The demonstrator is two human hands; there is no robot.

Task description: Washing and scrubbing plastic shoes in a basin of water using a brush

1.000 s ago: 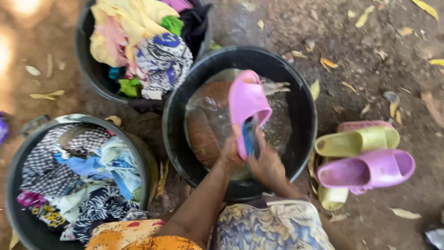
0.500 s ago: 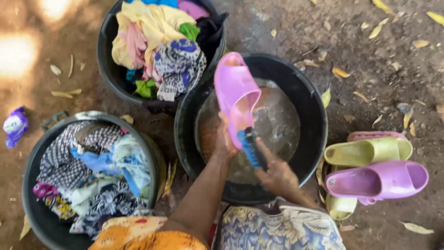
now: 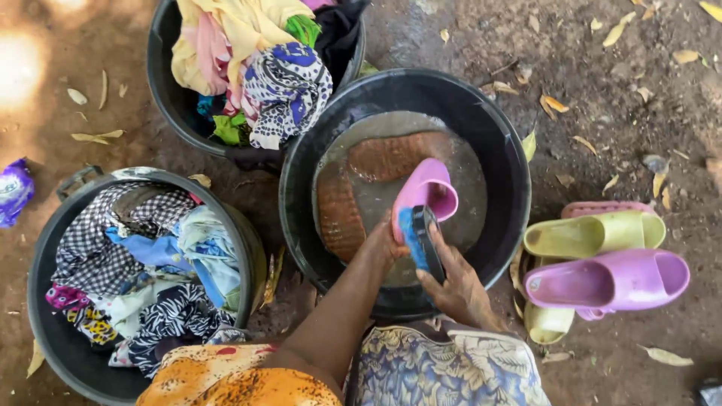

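The left hand [image 3: 380, 244] is gripping a pink slipper [image 3: 425, 193] by its heel, holding it over the murky water of the middle black basin [image 3: 511, 162]. The right hand [image 3: 457, 289] is closing around a blue scrub brush [image 3: 420, 240] and pressing it to the slipper (two brown soles are lying submerged beside it). More slippers [image 3: 602, 259] are lying on the ground, just right of the basin

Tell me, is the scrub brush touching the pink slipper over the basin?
Touching. The head view shows the scrub brush, gripped in the right hand, pressed against the pink slipper held by the left hand.
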